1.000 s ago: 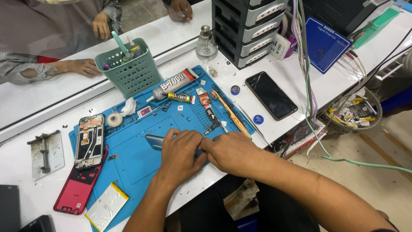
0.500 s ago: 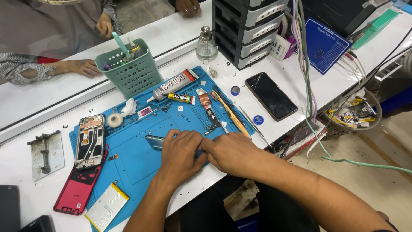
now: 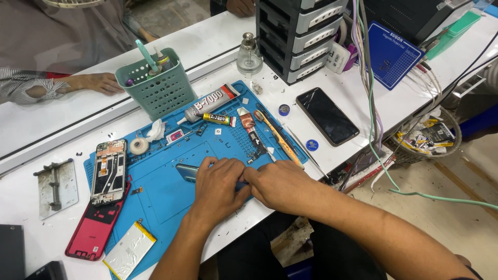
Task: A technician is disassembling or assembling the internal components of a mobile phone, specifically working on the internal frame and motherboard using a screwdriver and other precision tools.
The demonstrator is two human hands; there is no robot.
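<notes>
A dark teal phone [image 3: 188, 171] is pressed flat on the blue repair mat [image 3: 166, 194], near the mat's front edge. Most of it is covered by the left hand [image 3: 220, 186], which lies over it with fingers curled and pinched narrowly on its edge; only the phone's far left end is seen. The right hand [image 3: 280, 184] is set just beside, fingertips meeting those of the left on the phone; what lies between them cannot be told. Left of the grip an opened phone frame [image 3: 109, 171] lies over a red back cover [image 3: 96, 228], with a flat battery [image 3: 129, 250] nearer the front. Beyond the grip two glue tubes [image 3: 210, 103] and an orange-handled tool [image 3: 280, 139] are laid. A black phone [image 3: 327, 115] rests to the right, off the mat.
</notes>
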